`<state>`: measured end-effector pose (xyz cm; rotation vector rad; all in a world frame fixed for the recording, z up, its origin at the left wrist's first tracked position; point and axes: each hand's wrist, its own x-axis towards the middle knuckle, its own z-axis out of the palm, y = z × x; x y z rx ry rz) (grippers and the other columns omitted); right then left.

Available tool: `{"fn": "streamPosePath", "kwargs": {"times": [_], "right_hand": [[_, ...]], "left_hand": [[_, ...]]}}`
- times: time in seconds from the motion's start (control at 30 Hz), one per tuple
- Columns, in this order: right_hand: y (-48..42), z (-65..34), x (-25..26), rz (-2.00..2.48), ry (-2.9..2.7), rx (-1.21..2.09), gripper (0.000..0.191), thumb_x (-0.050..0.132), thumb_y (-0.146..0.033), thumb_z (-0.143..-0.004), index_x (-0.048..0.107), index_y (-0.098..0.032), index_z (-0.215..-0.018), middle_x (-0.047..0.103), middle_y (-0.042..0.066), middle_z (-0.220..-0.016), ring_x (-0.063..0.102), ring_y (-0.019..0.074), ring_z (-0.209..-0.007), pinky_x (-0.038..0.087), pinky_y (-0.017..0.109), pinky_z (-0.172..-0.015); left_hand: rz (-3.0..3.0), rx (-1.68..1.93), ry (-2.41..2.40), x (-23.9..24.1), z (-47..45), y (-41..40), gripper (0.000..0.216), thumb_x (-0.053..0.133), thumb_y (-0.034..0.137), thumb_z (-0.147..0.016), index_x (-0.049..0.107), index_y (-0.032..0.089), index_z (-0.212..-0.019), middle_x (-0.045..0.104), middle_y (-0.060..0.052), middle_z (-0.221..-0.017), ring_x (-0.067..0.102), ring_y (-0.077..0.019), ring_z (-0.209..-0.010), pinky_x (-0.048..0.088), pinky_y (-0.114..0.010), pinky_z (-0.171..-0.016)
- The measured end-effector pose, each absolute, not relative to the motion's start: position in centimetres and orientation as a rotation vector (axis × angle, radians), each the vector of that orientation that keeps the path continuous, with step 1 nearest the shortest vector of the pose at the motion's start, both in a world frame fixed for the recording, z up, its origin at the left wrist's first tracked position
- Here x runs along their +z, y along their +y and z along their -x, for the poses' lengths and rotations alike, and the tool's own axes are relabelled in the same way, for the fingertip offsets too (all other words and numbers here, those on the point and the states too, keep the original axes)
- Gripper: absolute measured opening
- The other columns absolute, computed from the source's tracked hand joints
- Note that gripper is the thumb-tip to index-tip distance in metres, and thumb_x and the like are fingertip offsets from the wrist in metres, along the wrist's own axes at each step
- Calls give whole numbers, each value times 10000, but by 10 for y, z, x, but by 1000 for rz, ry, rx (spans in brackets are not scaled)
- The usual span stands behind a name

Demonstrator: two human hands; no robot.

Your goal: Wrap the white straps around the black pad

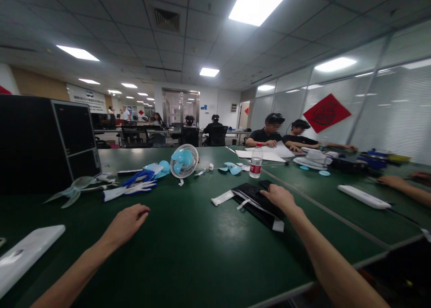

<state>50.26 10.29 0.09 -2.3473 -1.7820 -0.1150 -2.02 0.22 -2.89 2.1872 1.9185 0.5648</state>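
Note:
My right hand [279,197] rests on a black pouch [251,197], its fingers closed on the upper right part. The pouch looks like thin, shiny plastic and has white strips hanging from it. One wider white strip [222,197] sticks out to its left. Over the table on the left, my left hand [129,221] is closed with its fingers curled in, and nothing shows in it. Beyond that hand lie blue and white gloves [133,184]. A small dark object [266,184] sits just behind the pouch, partly hidden by my right hand.
A small fan [184,161] with light blue blades stands mid-table, near a loose blue blade [230,168]. A water bottle [256,162] stands behind the pouch. A black computer case [76,137] is at left, a white device [30,254] nearer. Two co-workers sit across, handling paper [266,154].

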Motion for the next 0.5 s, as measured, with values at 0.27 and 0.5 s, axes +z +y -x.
{"fn": "streamPosePath", "kwargs": {"times": [0.27, 0.5], "right_hand": [[48, -518, -15, 2402, -1777, 219, 502, 449, -615, -813, 653, -158, -854, 682, 149, -924, 652, 280, -818, 451, 337, -632], [40, -522, -25, 2187, -1727, 400, 369, 590, -517, -758, 658, -154, -773, 689, 81, -760, 630, 186, -675, 402, 244, -536]], "left_hand": [[-2180, 561, 1891, -33, 20, 8, 469, 365, 451, -836, 611, 193, -1140, 655, -60, -1114, 610, -226, -1002, 478, -350, -869], [-2195, 580, 1896, -31, 17, 5, 477, 369, 454, -831, 620, 184, -1133, 659, -62, -1119, 613, -229, -1019, 480, -343, -877]]}}
